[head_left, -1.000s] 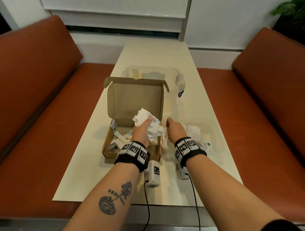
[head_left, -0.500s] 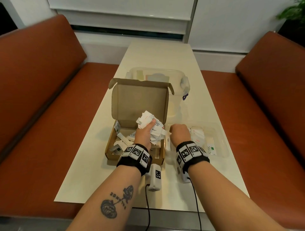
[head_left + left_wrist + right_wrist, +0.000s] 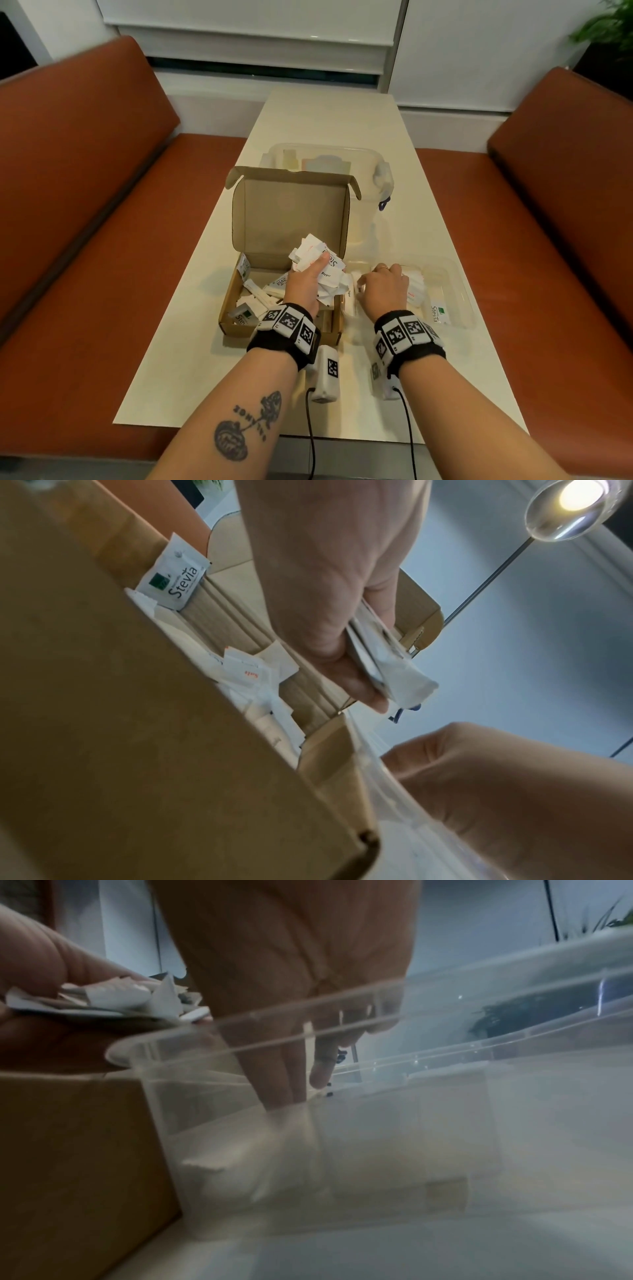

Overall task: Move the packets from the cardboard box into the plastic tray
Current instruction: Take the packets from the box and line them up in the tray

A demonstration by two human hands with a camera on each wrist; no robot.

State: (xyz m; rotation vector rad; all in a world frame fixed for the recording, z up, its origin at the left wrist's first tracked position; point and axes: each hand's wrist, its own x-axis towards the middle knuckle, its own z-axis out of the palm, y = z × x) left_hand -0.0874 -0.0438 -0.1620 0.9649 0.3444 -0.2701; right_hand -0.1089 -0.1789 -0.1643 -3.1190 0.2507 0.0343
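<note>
- A cream table [image 3: 329, 137] is running lengthwise between two benches.
- A rust-brown bench [image 3: 85, 205] is standing at 9 o'clock of the table; a second bench [image 3: 555, 212] is standing at 3 o'clock.
- A clear lidded container [image 3: 363, 161] is sitting on the table toward 12 o'clock.
- A green plant [image 3: 606, 27] is showing at 2 o'clock.
- A lit lamp [image 3: 568, 504] is glowing overhead in the left wrist view.

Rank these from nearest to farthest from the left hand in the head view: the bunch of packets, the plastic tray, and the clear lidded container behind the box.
1. bunch of packets: gripped in the left hand, above the cardboard box.
2. plastic tray: to the right, beside the box.
3. clear lidded container: farthest, behind the box's raised lid.
</note>
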